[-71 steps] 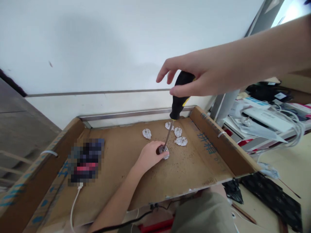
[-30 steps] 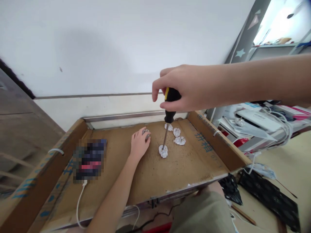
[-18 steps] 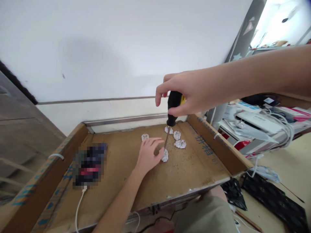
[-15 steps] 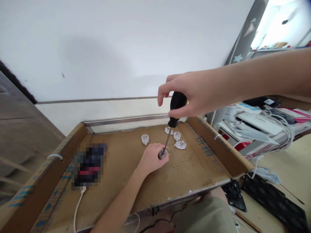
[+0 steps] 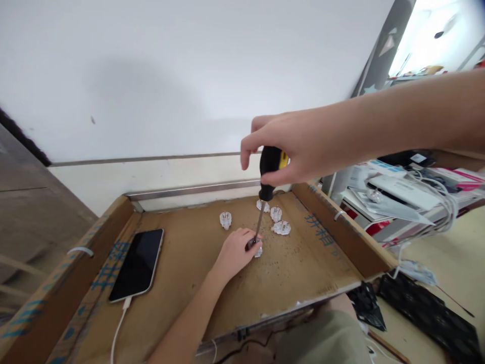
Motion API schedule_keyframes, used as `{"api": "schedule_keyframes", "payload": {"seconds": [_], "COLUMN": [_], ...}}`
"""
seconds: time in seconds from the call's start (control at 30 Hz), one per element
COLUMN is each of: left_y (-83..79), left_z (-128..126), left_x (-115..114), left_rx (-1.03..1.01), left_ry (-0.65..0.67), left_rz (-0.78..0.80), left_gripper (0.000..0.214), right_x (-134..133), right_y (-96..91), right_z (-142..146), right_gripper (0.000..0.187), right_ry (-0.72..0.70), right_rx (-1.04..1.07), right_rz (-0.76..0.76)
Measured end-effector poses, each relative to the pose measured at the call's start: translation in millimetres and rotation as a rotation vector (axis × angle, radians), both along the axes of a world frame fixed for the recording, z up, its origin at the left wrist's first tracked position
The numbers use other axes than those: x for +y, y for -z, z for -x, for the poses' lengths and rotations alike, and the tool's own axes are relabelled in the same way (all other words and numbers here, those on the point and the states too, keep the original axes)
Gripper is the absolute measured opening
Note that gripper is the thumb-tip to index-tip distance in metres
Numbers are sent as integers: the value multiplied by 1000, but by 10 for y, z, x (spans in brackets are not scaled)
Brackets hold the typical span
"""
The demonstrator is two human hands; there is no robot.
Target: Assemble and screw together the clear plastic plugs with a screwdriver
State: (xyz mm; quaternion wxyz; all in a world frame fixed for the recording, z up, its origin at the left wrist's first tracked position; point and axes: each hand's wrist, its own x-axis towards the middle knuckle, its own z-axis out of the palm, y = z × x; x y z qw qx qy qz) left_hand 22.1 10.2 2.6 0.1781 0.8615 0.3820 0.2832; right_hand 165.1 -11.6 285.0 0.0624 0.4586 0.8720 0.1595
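My right hand (image 5: 293,144) is closed around the black and yellow handle of a screwdriver (image 5: 270,167), held nearly upright. Its shaft points down to a small clear plug (image 5: 258,251) on the cardboard. That plug is pinched in the fingers of my left hand (image 5: 237,247), which partly cover it, along with something dark beside the screwdriver tip. Whether the tip sits in a screw is too small to tell. Just beyond, several similar clear plugs with metal pins lie loose, among them one plug (image 5: 225,219) to the left and another plug (image 5: 281,228) to the right.
A cardboard-lined tray (image 5: 189,273) with raised sides holds everything, and dark specks dot its surface. On the left lies a phone (image 5: 137,265) with a white cable (image 5: 119,328). Behind stands a white wall (image 5: 170,101). Papers and cables (image 5: 409,192) crowd a surface at right.
The screwdriver handle has turned, showing more of its yellow side, and stands slightly further left. My left hand still holds the plug, more of which now shows below the fingertips.
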Motion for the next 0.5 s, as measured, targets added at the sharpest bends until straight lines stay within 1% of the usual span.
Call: {"api": "schedule_keyframes", "payload": {"seconds": [0.03, 0.07, 0.13, 0.17, 0.23, 0.27, 0.33, 0.43, 0.47, 0.5], "left_y": [3, 6, 10, 9, 6, 4, 0, -5, -6, -7], "left_z": [2, 4, 6, 5, 3, 1, 0, 1, 1, 1], "left_x": [1, 1, 1, 0, -2, -4, -6, -9, -10, -10], "left_rx": [-3, -6, -10, -11, -16, -18, -20, -15, -15, -14], "left_ry": [1, 1, 1, -1, -6, -8, -7, -8, -12, -17], "left_rz": [5, 7, 9, 11, 13, 13, 10, 16, 18, 21], "left_gripper": [13, 13, 13, 13, 14, 14, 15, 15, 15, 15], "right_x": [4, 5, -3, -11, -24, -28, -30, -38, -48, -62], "right_y": [1, 0, -4, -6, -12, -13, -12, -11, -15, -22], "right_z": [-4, -6, -5, -3, 3, 5, 7, 18, 25, 34], "right_gripper": [41, 44, 48, 46, 34, 34, 39, 43, 41, 34], "right_ry": [-30, -31, 13, 38, 34, 3, -37, 51, 67, 68], "right_rx": [14, 18, 6, -1, -3, 10, 31, -17, -28, -27], "right_rz": [31, 38, -10, -37, -34, -11, 20, -60, -73, -57]}}
